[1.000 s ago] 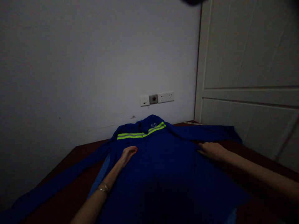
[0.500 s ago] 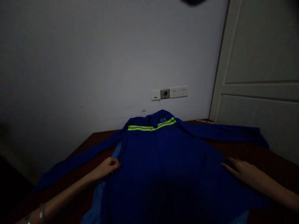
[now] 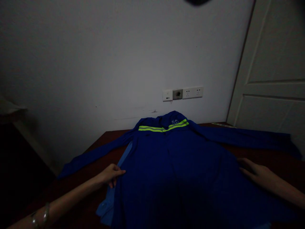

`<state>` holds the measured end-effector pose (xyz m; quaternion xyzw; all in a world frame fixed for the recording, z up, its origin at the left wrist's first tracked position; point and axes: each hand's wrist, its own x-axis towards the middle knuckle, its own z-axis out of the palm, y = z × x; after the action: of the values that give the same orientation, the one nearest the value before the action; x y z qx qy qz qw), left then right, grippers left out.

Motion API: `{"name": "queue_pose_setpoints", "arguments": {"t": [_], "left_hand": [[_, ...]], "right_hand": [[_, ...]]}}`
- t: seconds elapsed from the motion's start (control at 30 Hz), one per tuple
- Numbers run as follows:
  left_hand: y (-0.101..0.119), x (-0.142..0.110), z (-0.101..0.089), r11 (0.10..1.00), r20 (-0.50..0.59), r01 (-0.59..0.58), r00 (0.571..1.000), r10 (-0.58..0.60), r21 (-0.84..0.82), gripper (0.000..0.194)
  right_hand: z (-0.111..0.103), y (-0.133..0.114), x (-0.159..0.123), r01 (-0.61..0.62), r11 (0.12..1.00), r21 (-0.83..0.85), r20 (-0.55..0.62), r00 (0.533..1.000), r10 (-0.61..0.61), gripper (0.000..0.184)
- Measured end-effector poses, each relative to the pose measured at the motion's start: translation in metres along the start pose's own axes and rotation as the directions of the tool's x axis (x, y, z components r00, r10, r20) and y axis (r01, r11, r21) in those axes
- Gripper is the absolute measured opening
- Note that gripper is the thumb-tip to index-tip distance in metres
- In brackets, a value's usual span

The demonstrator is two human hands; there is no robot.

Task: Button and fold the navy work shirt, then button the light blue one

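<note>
A dark blue work jacket [image 3: 152, 159] lies spread on a dark red-brown table [image 3: 91, 163], its collar toward the wall and both sleeves stretched out sideways. A yellow-green and grey reflective band [image 3: 150, 128] crosses its upper part. Along its left side a lighter blue layer [image 3: 108, 203] shows from underneath. My left hand [image 3: 113, 175] pinches that side edge between thumb and fingers. On the opposite edge, my right hand [image 3: 256, 171] grips the cloth, thumb on top; its fingertips are partly lost in the dark.
A pale wall [image 3: 128, 63] rises right behind the table, with a row of sockets [image 3: 187, 93] above the collar. At the right stands a panelled door [image 3: 274, 92]. A thin pale strip [image 3: 224, 125] lies at the table's back edge. The lower left is very dark.
The view has turned a little to the left, so the scene sits further right. My left forefinger now stretches forward along the jacket's edge. Both hands stay at the jacket's sides.
</note>
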<state>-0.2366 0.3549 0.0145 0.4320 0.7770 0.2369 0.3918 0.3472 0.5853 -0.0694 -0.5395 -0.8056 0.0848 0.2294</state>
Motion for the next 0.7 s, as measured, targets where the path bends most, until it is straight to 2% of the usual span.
{"name": "queue_pose_setpoints", "arguments": {"t": [0.13,0.27,0.37,0.5,0.6,0.7], "left_hand": [[0.002,0.000,0.000,0.997,0.002,-0.022,1.000,0.022,-0.081,0.048],[0.011,-0.014,0.004,0.954,-0.101,-0.079,0.994,0.052,-0.289,0.044],[0.013,-0.025,0.007,0.932,-0.165,-0.104,0.985,0.048,-0.348,0.043],[0.005,-0.026,0.011,0.948,-0.116,-0.040,0.993,0.003,-0.317,0.047],[-0.001,-0.022,0.011,0.954,-0.047,0.023,0.998,-0.039,-0.300,0.055],[-0.002,-0.024,0.007,0.959,0.015,0.021,1.000,-0.017,-0.283,0.055]], "right_hand": [[-0.003,0.002,0.004,-0.065,0.991,0.114,0.052,0.997,0.059,0.041],[-0.012,0.002,0.006,0.004,0.981,0.196,0.148,0.988,-0.034,0.045],[-0.018,-0.001,0.004,0.014,0.976,0.218,0.184,0.981,-0.055,0.047],[-0.023,-0.012,-0.003,-0.022,0.984,0.178,0.216,0.976,-0.017,0.046],[-0.026,-0.023,-0.009,0.018,0.987,0.160,0.218,0.975,-0.053,0.042],[-0.029,-0.031,-0.016,0.065,0.987,0.144,0.218,0.971,-0.096,0.038]]}}
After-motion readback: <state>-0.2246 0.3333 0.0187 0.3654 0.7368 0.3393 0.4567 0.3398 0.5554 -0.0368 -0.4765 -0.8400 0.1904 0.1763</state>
